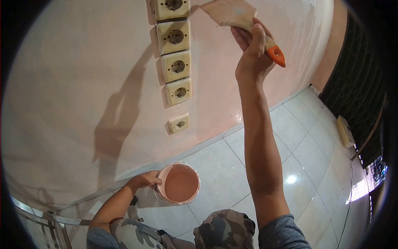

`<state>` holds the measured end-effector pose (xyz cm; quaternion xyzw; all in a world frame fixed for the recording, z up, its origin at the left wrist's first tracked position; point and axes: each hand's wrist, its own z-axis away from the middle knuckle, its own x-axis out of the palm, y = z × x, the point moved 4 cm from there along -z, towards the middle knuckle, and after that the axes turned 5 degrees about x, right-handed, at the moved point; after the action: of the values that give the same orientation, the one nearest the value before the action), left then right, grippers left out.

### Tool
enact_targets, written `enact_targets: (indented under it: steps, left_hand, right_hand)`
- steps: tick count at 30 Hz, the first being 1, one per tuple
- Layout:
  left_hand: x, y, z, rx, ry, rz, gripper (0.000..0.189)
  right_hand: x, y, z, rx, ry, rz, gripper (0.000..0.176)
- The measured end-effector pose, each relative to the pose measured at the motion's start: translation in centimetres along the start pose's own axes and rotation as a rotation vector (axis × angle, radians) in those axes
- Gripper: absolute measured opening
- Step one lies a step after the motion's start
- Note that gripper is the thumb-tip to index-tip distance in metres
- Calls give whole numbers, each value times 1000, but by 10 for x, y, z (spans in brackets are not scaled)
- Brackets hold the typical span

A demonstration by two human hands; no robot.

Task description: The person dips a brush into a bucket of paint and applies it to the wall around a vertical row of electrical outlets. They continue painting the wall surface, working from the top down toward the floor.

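Note:
My right hand (257, 47) is raised near the wall and closed around the handle of a wide paintbrush (234, 12). The brush head is coated in pinkish paint, and its orange handle end points down to the right. Low on the left, my left hand (148, 179) grips the rim of a paint bucket (198, 182), thumb over the edge. Pinkish paint (181, 184) lies inside the bucket. Pale pink paint covers the wall (224, 83) beside the brush, with a wet sheen toward the right.
A column of several wall sockets (176, 66) runs down the wall, left of the brush. White tiles (300, 155) cover the floor. A metal frame (62, 224) stands at lower left. At right are a dark folding gate (356, 66) and a yellowish box (345, 132).

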<state>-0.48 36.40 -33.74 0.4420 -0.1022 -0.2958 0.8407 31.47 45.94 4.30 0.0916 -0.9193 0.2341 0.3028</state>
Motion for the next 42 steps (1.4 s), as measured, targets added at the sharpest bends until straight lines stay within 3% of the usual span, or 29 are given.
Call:
enact_targets:
  steps: [3, 4, 5, 7, 9, 14, 17, 19, 22, 24, 25, 26, 28, 29, 35, 40, 42]
  left_hand:
    - [-5, -12, -6, -22, -23, -13, 46]
    - [-5, -14, -7, 17, -45, 35, 47]
    - [-6, -15, -9, 61, -66, 83, 48]
    - [-10, -23, -17, -9, -70, 54, 52]
    - [-11, -26, -19, -57, -18, -41, 50]
    - [-12, -26, -19, -72, -26, 3, 54]
    - [-14, -30, -22, -68, 22, 1, 53]
    - [-10, -20, -16, -64, 14, -1, 50]
    - [-19, -27, -26, -11, 81, -92, 46]
    - [-29, -32, -34, 142, 157, -208, 44]
    - [-31, -29, -39, 231, 156, -219, 44]
    - [-23, -9, -30, 287, 156, -222, 43]
    - [-10, 15, -23, 356, 180, -235, 37]
    - [-2, 21, -25, 282, 178, -145, 31]
    - [22, 56, -18, 216, 133, -212, 23]
    - [31, 62, -17, 261, 144, -221, 22]
    - [31, 64, -15, 255, 146, -201, 23]
  right_hand:
    - [-7, 25, 9, -37, -92, 27, 34]
    - [-14, 41, 20, 36, -116, 12, 31]
    - [-23, 56, 33, -29, -192, 37, 26]
    - [-48, 62, 62, -221, -258, 466, 21]
    - [-71, 61, 97, -282, -339, 696, 20]
    - [-145, 67, 180, -16, -489, 828, 19]
    - [-157, 57, 194, 80, -533, 806, 19]
    - [-155, 52, 190, 292, -487, 765, 18]
    - [-142, 43, 156, 218, -398, 793, 18]
    - [-136, 34, 134, 229, -324, 536, 29]
    - [-135, 35, 125, 251, -373, 102, 39]
    - [-127, 13, 123, 257, -385, 366, 41]
    - [-113, -15, 131, 312, -418, 514, 32]
    - [-109, -26, 141, 378, -459, 682, 28]
    - [-135, -14, 245, 947, -777, 855, 19]
    - [-146, 31, 310, 1028, -887, 982, 23]
    - [-146, 51, 329, 949, -972, 1009, 23]
